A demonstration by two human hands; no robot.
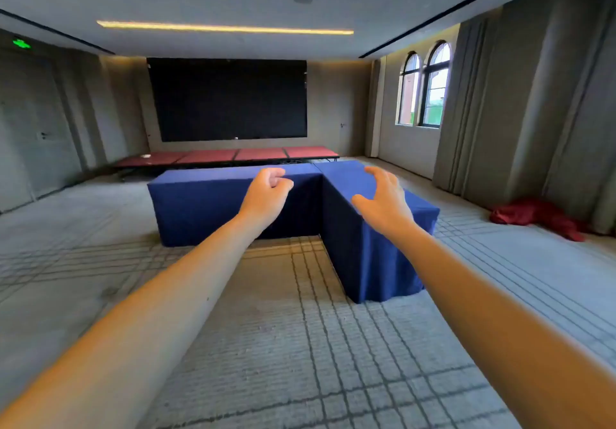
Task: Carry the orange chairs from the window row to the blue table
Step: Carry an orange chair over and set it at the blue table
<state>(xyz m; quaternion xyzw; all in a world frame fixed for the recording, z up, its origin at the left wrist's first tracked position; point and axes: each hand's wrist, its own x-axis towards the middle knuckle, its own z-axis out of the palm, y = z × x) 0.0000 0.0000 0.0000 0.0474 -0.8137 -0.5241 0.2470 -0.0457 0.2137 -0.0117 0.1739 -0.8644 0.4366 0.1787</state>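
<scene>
Two tables draped in blue cloth (213,202) stand in an L shape in the middle of the room, ahead of me. Both my arms are stretched out in front of me at chest height, over the carpet. My left hand (266,193) has its fingers loosely curled and holds nothing. My right hand (383,200) is spread with relaxed, slightly bent fingers and is also empty. Neither hand touches the tables. No orange chair is in view.
A low red stage (233,155) runs along the far wall under a large dark screen (230,98). Arched windows (425,85) and grey curtains (533,102) line the right wall. A red cloth heap (536,217) lies on the carpet at the right. Grey patterned carpet (283,345) lies between me and the tables.
</scene>
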